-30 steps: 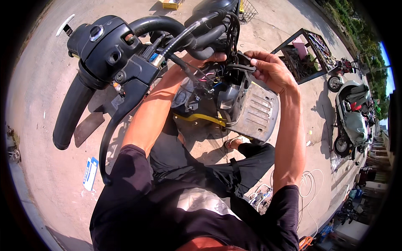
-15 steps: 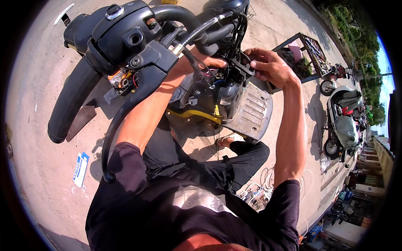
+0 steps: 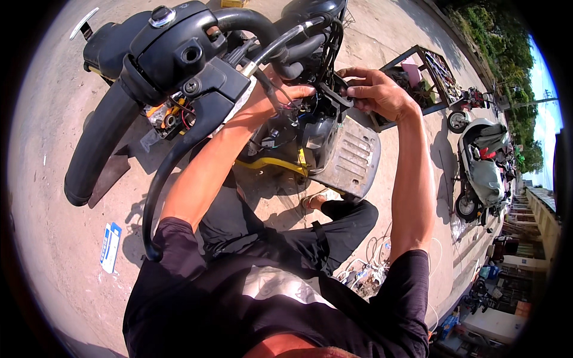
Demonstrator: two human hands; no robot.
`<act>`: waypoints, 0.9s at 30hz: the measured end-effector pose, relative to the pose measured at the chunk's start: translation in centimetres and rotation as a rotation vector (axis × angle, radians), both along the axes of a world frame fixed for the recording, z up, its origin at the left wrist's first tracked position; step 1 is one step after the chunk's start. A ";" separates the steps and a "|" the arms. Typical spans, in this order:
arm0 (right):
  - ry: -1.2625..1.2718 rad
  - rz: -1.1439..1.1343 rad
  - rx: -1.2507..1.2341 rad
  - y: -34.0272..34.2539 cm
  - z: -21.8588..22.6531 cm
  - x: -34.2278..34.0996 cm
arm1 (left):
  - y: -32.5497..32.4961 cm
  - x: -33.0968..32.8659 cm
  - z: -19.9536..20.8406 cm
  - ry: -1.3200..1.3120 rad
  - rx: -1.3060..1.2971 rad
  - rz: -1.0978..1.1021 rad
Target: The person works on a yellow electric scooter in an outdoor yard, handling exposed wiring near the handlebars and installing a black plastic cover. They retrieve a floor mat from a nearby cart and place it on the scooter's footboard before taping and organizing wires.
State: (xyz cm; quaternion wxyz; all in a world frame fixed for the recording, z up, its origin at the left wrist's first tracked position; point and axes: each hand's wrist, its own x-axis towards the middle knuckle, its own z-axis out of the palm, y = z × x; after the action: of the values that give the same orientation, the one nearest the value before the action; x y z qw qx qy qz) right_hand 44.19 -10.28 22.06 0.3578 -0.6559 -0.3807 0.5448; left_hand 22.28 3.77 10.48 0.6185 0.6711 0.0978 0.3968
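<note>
Right hand [image 3: 382,95] pinching the edge of a black part [image 3: 335,97] near the handlebar [image 3: 242,21], left hand [image 3: 292,92] beside bundled cables [image 3: 334,52], its grip too hidden to tell, a slotted gray panel [image 3: 351,158] nearby, sunlit concrete [image 3: 59,238] around

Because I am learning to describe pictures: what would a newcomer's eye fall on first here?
Probably the black handlebar grip and its curved lever, looming large at upper left. Next come the left hand and right hand, at dark parts in the upper middle. A blue-and-white packet stands out on the ground, lower left.
</note>
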 end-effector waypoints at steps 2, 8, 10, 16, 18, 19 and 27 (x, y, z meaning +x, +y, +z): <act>0.020 0.015 -0.008 -0.1 -0.2 0.1 | -0.2 -0.1 0.0 -0.015 0.015 0.036; -0.036 0.043 0.000 -0.1 0.3 -1.5 | -0.8 -0.2 0.8 0.040 -0.120 -0.023; -0.248 0.112 -0.031 0.2 0.9 -2.1 | -0.7 -0.1 0.8 0.022 -0.142 -0.045; -0.078 0.045 -0.075 0.2 1.3 -0.9 | -0.7 -0.3 1.0 -0.032 -0.192 -0.107; -0.064 0.103 -0.129 -0.1 2.1 -0.6 | -0.8 -0.4 1.0 -0.019 -0.145 -0.073; -0.098 0.125 -0.135 0.0 2.2 -0.2 | -0.9 -0.2 1.1 -0.015 -0.132 -0.047; -0.146 -0.004 0.052 -0.2 -0.5 0.0 | -1.3 -0.7 1.7 0.082 -0.199 0.018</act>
State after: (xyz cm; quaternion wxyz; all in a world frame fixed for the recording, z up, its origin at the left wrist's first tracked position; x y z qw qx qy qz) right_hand 44.14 -10.53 21.59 0.3470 -0.6851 -0.4186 0.4848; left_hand 21.58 2.49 12.20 0.6738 0.6213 0.1682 0.3628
